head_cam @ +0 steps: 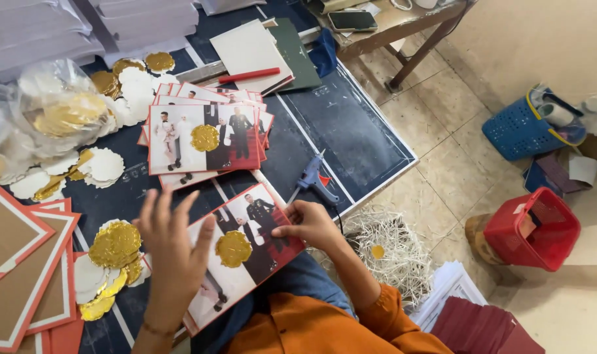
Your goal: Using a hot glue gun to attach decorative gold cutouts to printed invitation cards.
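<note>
Pinching the photo card [246, 255] at its upper right edge, the right hand [308, 226] is steadying it. The left hand [170, 252] is hovering with its grip spread wide over the card's left end, its long axis running lower left to upper right beside the gold seal [233, 249].

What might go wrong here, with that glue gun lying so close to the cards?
The blue glue gun lies at the table's edge beside the right hand; a nudge might knock it off or burn fingers, if it is hot. The left hand hovers over the photo card, so its gold seal could smudge or shift if the glue is wet.
</note>
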